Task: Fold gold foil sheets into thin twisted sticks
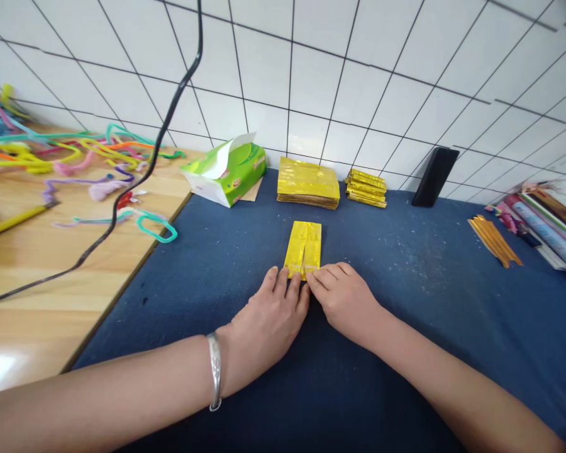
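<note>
Folded foil sheet (314, 242): under both hands, mid-counter

Sheet is yellow, lies flat on the blue-covered counter (382, 251), far end narrower; slit runs lengthwise down its middle; near edge is under the fingertips.

Left hand (264, 321): palm down, fingers extended and slightly apart, tips on the near edge, left and middle; silver bracelet (215, 371) on that wrist. Right hand (346, 305): fingers bunched, tips at the near right corner; can't tell whether it pinches the foil or only presses. Hands sit side by side, close at the fingertips.

Beyond the sheet, near the tiled wall (264, 75): green tissue box (245, 170) to the left; thick foil stack (309, 179); smaller foil bundle (366, 187) just right of it; black phone (434, 177) propped upright, tilted, farther right. Far right: orange strips (494, 240); pile of books (551, 229) beside them.

Left side: wooden counter (75, 258) with tangled coloured fuzzy stems (33, 163); black cable (163, 132) crosses the view above it.
</note>
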The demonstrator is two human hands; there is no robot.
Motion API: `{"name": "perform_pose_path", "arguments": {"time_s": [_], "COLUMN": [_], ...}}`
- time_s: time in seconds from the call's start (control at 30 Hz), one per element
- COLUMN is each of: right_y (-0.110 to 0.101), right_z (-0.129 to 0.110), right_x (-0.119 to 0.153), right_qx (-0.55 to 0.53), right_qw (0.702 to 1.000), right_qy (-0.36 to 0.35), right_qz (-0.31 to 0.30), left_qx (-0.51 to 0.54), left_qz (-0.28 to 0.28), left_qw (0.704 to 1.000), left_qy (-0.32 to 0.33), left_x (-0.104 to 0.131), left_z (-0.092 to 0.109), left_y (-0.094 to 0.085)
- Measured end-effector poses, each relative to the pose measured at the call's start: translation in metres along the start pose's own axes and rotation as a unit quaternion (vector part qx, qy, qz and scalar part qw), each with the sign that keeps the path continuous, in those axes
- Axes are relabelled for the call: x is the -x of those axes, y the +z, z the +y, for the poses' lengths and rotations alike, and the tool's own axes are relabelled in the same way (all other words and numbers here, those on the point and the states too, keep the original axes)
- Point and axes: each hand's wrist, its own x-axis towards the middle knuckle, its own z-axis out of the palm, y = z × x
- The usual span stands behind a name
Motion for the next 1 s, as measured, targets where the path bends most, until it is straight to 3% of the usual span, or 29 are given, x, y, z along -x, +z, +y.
{"name": "perform_pose_path", "arguments": {"time_s": [0.37,0.77,1.0], "right_y": [-0.006,-0.022,-0.028], "right_z": [0.001,-0.004,-0.004], "right_x": [0.001,0.002,0.003], "right_qx": [0.006,0.008,0.017], "right_qw": [1.000,0.995,0.994], "right_qy": [-0.017,0.007,0.015], "right_qz": [-0.006,-0.095,-0.107], "left_qx": [0.005,0.005,-0.013], "left_qz": [-0.011,0.006,-0.001], "left_qw": [1.000,1.000,1.000], "left_qy": [0.016,0.011,0.022], "left_x": [-0.001,-0.002,-0.002], "left_z": [-0.006,-0.006,-0.012], "left_y": [-0.002,-0.002,-0.003]}}
